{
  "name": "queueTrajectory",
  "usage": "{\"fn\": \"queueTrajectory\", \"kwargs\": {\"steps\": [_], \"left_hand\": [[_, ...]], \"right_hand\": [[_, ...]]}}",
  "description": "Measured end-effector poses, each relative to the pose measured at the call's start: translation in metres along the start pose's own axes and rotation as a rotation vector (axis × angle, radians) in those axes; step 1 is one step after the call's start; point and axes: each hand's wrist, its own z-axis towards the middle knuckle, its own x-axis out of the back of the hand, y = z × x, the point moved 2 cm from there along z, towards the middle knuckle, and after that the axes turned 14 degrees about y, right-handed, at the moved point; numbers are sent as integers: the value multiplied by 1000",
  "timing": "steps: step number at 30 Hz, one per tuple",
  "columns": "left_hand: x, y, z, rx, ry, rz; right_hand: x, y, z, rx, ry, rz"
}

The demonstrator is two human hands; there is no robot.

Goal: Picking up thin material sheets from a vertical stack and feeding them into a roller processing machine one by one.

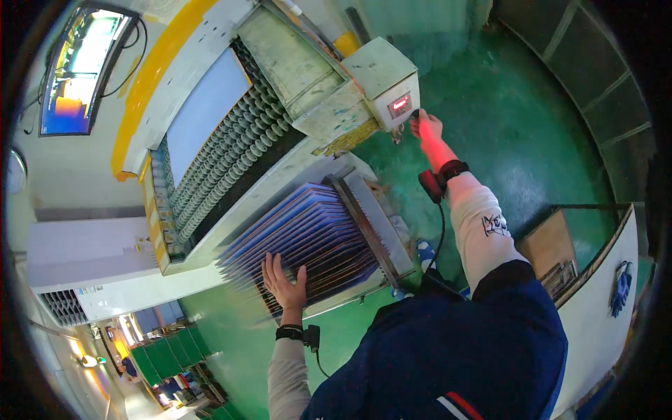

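My right hand (428, 130) reaches out to a pale control box (383, 68) at the end of a roller machine. Its fingers are closed on a small black knob (415, 114) beside a lit red display (400, 105). My left hand (283, 283) is open, fingers spread, over the near left part of a rack of thin upright panels (315, 217). Whether its fingertips touch the panel edges I cannot tell. The panels stand in a row with narrow gaps, blue-violet on their faces. A toothed metal bar (360, 222) runs along the rack's right side.
Rows of ribbed rollers (241, 143) carry a flat pale-blue sheet (203, 115). A monitor (85, 70) hangs at the upper left. To the right stands a white board-topped table (595, 336) with blue gloves (621, 288). Cables trail from my wrist straps. The floor (490, 126) is green.
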Motion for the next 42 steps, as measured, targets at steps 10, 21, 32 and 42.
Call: {"fn": "queueTrajectory", "kwargs": {"steps": [10, 21, 32, 42], "left_hand": [[-3, -3, -3, -2, -2, 21], [-1, 2, 0, 2, -13, 23], [-1, 0, -1, 6, -9, 14], [-1, 1, -1, -8, -4, 18]], "right_hand": [[6, -8, -13, -10, -27, -50], [5, -13, -13, 6, -29, -33], [2, -9, -8, 9, -8, -24], [2, -7, -8, -10, -13, 16]]}}
